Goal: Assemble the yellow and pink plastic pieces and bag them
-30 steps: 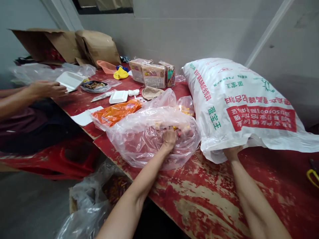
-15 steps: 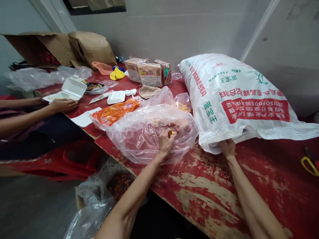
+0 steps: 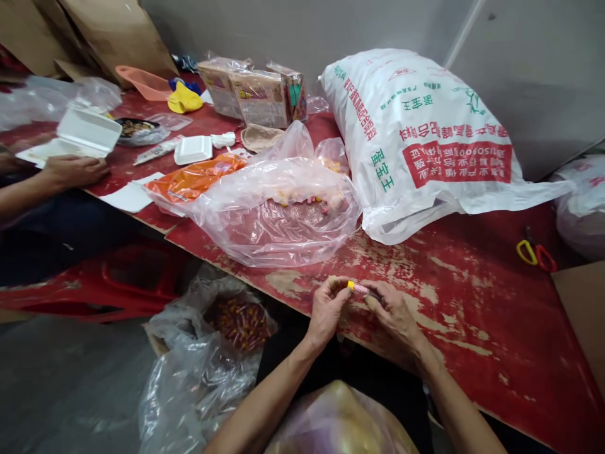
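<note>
My left hand (image 3: 328,310) pinches the yellow end of a small pink-and-white patterned tube (image 3: 359,288) over the table's near edge. From the other side my right hand (image 3: 394,314) closes its fingertips on the same tube, partly hiding a darker end. Beyond both hands lies an open clear plastic bag (image 3: 283,230) with a few small pink and yellow pieces in it. A large white printed sack (image 3: 420,139) lies on the table behind my right hand, its mouth toward me.
The worn red table (image 3: 454,277) holds scissors (image 3: 536,252) at right and an orange packet (image 3: 196,180) at left. Wrapped boxes (image 3: 259,98) stand behind. Below the edge, a plastic-lined box holds many small red-yellow pieces (image 3: 241,323). Another person's hand (image 3: 78,170) touches a foam food box (image 3: 89,132).
My left hand has come out of the clear bag with a yellow-ended piece. My right hand has left the sack's mouth. Both now meet on the tube near me; the view has shifted rightward and down.
</note>
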The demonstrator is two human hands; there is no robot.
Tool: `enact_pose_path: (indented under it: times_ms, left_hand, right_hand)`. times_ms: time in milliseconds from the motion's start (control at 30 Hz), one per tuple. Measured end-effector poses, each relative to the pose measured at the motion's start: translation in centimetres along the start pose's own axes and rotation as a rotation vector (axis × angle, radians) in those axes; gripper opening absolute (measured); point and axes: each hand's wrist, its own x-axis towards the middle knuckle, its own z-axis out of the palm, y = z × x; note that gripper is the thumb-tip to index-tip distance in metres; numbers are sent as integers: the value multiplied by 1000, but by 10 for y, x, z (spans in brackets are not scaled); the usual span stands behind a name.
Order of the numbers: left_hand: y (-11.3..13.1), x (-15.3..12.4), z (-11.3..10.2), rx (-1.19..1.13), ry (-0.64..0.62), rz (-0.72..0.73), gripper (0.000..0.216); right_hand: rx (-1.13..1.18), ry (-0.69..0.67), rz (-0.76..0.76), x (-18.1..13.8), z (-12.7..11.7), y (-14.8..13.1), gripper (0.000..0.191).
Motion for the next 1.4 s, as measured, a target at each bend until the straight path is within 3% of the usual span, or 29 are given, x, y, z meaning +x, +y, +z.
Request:
enact_pose_path:
  times_ms: [233, 433, 567, 700, 767, 833, 900, 1033, 1233, 1400]
  left_hand:
    - [-10, -22, 1, 284, -36, 142, 27]
    - [-22, -28, 10, 262, -61, 116, 25]
    - [-23, -32, 12, 181, -52, 95, 24]
    - [-25, -35, 9, 215, -71, 140, 26]
    - [-26, -32, 8, 277, -134, 144, 26]
    - [-27, -27, 6, 366, -223, 145, 25]
    - [-25, -22, 4, 431, -247, 163, 27]
    - [-17, -13, -3, 403, -108, 189, 28]
    - [-15, -6, 5, 399, -104, 202, 25]
    - [-20, -7, 8, 603, -311, 431, 40]
  right_hand:
    - [-125, 83, 14, -13, 14, -12, 24]
    - [-188, 85, 57, -21, 7, -10, 23]
    - [-119, 56, 81, -25, 9, -13, 24]
    - [73, 114, 257, -28, 16, -19, 28]
    - [126, 81, 309, -28, 12, -17, 31]
    - [16, -23, 301, -27, -1, -11, 31]
    - [-273, -136, 271, -26, -19, -2, 28]
    - [-780, -306, 239, -26, -42, 12, 19]
    - [-888, -412, 267, -11, -31, 9, 19]
    - [-703, -318, 273, 2, -22, 8, 16]
